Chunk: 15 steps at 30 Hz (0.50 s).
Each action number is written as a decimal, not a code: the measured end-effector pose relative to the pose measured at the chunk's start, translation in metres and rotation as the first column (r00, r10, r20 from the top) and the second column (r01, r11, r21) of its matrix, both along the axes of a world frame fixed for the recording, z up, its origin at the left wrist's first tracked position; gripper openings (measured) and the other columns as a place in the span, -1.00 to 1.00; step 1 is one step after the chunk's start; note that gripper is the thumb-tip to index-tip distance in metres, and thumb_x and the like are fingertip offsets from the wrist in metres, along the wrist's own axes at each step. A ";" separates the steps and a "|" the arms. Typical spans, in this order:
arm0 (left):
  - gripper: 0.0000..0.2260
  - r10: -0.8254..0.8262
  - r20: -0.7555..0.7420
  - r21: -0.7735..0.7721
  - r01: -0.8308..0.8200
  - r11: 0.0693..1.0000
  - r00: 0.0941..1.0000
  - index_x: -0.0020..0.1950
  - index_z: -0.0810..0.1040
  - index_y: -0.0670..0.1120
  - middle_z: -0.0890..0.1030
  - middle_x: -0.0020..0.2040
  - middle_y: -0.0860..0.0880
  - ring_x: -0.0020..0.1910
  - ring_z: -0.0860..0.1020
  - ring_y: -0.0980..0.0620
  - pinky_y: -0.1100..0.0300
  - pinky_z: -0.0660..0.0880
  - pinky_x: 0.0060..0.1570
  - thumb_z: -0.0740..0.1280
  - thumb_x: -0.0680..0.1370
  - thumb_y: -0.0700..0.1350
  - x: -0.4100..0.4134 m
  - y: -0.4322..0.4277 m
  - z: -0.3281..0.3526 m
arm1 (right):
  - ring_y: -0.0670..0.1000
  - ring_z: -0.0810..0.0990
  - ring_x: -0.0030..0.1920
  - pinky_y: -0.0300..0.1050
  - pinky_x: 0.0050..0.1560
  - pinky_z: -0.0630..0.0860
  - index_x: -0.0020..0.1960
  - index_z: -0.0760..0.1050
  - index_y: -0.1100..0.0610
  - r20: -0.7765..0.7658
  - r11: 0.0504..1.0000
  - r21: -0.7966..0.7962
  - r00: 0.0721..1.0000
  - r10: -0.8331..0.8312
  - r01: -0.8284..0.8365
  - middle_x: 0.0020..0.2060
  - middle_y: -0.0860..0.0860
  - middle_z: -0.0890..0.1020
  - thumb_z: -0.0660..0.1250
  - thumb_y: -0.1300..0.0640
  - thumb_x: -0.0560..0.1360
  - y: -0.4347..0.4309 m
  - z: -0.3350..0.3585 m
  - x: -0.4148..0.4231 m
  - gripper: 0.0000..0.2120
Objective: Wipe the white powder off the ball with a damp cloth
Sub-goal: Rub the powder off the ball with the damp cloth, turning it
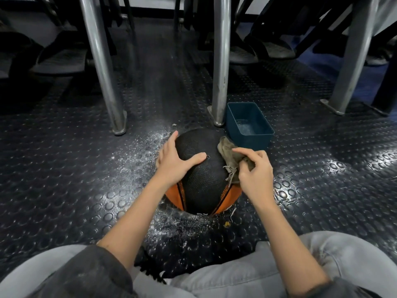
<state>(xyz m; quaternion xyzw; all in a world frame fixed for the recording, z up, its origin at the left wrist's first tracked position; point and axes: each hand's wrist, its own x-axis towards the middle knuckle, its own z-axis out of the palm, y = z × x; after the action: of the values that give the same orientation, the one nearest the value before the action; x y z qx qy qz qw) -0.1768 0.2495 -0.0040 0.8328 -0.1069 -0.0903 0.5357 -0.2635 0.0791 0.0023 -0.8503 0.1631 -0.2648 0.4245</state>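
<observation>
A black and orange ball (202,181) sits on the studded dark floor in front of my knees. My left hand (175,161) lies flat on its upper left side, fingers spread, thumb pointing toward the valve hole. My right hand (254,171) grips a frayed grey-brown cloth (228,154) against the ball's upper right side. The black panel facing me looks free of powder. White powder (148,151) is scattered on the floor to the left of the ball and just in front of it.
A teal plastic tub (249,125) with a little water stands just behind the ball on the right. Metal chair legs (219,82) rise close behind it, another (103,72) to the left. My grey trouser legs (279,274) fill the bottom edge.
</observation>
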 end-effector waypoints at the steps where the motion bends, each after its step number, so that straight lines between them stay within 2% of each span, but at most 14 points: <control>1: 0.03 -0.004 0.014 0.021 0.003 1.000 1.000 0.53 0.03 0.10 0.14 0.52 0.02 0.50 0.09 -0.02 -0.16 0.06 0.45 0.35 0.17 0.41 -0.001 -0.003 0.002 | -0.13 0.46 -0.14 -0.28 -0.14 0.37 0.00 0.57 -0.16 -0.007 0.999 -0.003 0.999 -0.035 0.035 -0.10 -0.04 0.44 0.21 0.32 0.51 -0.001 0.000 0.000 -0.61; 4: 0.00 0.004 0.038 0.081 -0.007 0.997 0.999 0.53 0.03 0.11 0.13 0.52 0.03 0.49 0.08 -0.03 -0.18 0.05 0.45 0.32 0.19 0.39 -0.006 -0.005 0.005 | 0.01 0.50 -0.10 -0.09 -0.04 0.44 -0.03 0.54 -0.18 -0.099 0.983 0.030 0.979 -0.176 0.180 -0.04 0.01 0.48 0.19 0.30 0.52 -0.016 -0.020 -0.004 -0.62; 6: 0.05 -0.001 0.028 0.067 -0.001 0.998 1.000 0.52 0.04 0.14 0.15 0.51 0.05 0.49 0.10 -0.03 -0.17 0.07 0.45 0.30 0.12 0.46 -0.008 -0.001 0.001 | 0.10 0.56 -0.10 0.00 -0.03 0.51 -0.15 0.50 -0.24 -0.259 0.963 0.050 0.935 -0.243 0.264 0.00 0.03 0.57 0.16 0.30 0.49 -0.026 -0.033 -0.006 -0.59; 8: 0.05 -0.006 0.013 0.029 0.006 1.000 1.000 0.51 0.07 0.16 0.17 0.50 0.06 0.48 0.13 -0.02 -0.15 0.10 0.45 0.29 0.08 0.47 -0.009 0.007 -0.003 | 0.10 0.59 -0.07 0.04 -0.01 0.55 -0.23 0.50 -0.24 -0.291 0.943 0.116 0.918 -0.270 0.313 -0.01 0.01 0.62 0.15 0.32 0.47 -0.030 -0.038 -0.005 -0.56; 10: 0.04 -0.014 -0.006 -0.011 0.014 1.000 1.000 0.50 0.10 0.19 0.18 0.48 0.08 0.47 0.15 -0.02 -0.14 0.12 0.44 0.31 0.08 0.46 -0.008 0.015 -0.006 | 0.02 0.58 0.00 0.01 0.05 0.54 -0.20 0.51 -0.21 -0.162 0.925 0.215 0.945 -0.283 0.314 0.00 -0.03 0.62 0.17 0.36 0.46 -0.028 -0.023 0.000 -0.55; 11: 0.03 -0.021 -0.010 -0.021 0.021 1.000 1.000 0.49 0.11 0.19 0.18 0.47 0.09 0.46 0.15 -0.02 -0.14 0.13 0.44 0.31 0.08 0.45 -0.008 0.017 -0.006 | -0.05 0.57 0.02 -0.09 0.06 0.54 -0.17 0.51 -0.20 -0.069 0.924 0.265 0.961 -0.269 0.277 0.00 -0.05 0.61 0.18 0.37 0.47 -0.027 -0.009 0.002 -0.56; 13: 0.02 -0.040 0.014 0.007 0.040 0.999 0.999 0.49 0.13 0.17 0.19 0.47 0.09 0.46 0.15 -0.01 -0.14 0.12 0.44 0.29 0.08 0.46 -0.008 0.015 -0.004 | -0.26 0.55 -0.06 -0.37 -0.04 0.50 -0.09 0.52 -0.09 0.123 0.933 0.341 0.979 -0.165 0.115 -0.05 -0.08 0.59 0.20 0.40 0.49 -0.022 0.026 0.006 -0.62; 15: 0.00 -0.062 0.078 0.086 0.055 0.995 0.995 0.49 0.15 0.14 0.19 0.48 0.08 0.47 0.13 0.01 -0.12 0.05 0.46 0.22 0.09 0.47 -0.010 0.008 0.000 | -0.29 0.54 -0.08 -0.43 -0.05 0.46 -0.03 0.53 -0.04 0.212 0.953 0.297 0.977 -0.005 -0.059 -0.07 -0.08 0.60 0.27 0.37 0.45 -0.012 0.055 0.015 -0.68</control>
<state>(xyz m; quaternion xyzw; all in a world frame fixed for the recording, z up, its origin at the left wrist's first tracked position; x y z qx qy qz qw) -0.1872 0.2576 -0.0044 0.8541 -0.1490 -0.0766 0.4925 -0.2488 0.0674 0.0574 -0.7449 0.1443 -0.3193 0.5678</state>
